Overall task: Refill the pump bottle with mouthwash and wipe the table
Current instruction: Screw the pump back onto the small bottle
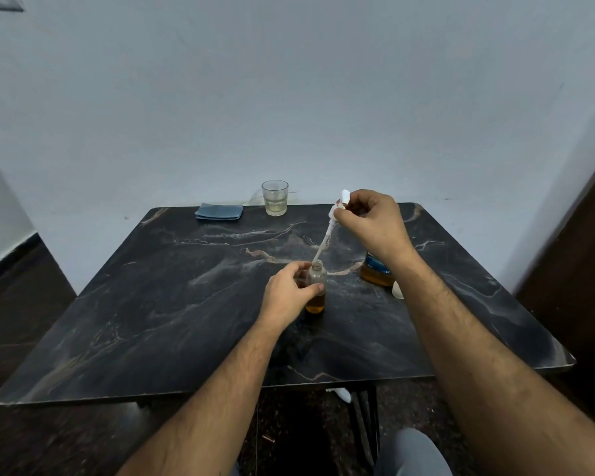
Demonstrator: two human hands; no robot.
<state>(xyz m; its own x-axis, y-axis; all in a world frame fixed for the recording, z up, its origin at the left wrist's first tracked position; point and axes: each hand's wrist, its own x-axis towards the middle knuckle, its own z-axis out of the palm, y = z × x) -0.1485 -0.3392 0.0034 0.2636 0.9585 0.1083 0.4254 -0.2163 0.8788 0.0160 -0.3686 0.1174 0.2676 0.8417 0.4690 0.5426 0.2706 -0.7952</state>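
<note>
A person sits at a dark table [152, 321] with pale streaks in its top. A small clear bottle [316, 286] stands upright near the middle of the table. It has no top on. There is a little brown-yellow liquid at the bottom, and the rest looks empty.

The left hand [287, 297] holds this small bottle. The fingers and thumb are curled round its side, with the thumb across the front.

The right hand [371, 225] is up above the table, toward the far right corner. Its fingers are pinched round a white pump top [340, 202]. A thin tube [322, 247] hangs down from the pump top at a slant. The end of the tube is right at the mouth of the small bottle. I cannot tell if it is inside yet.

Behind the right wrist stands a bigger bottle [378, 271], close to the right edge of the table. It has a blue label and brown-yellow liquid low down. The arm hides its top part. A small white thing [397, 290] lies just beside it, maybe a cap, but I cannot tell.

At the far edge of the table stands a clear glass [275, 197]. It has a bit of pale liquid in it. Just to its left lies a folded blue-grey cloth [219, 211], also at the far edge.
</note>
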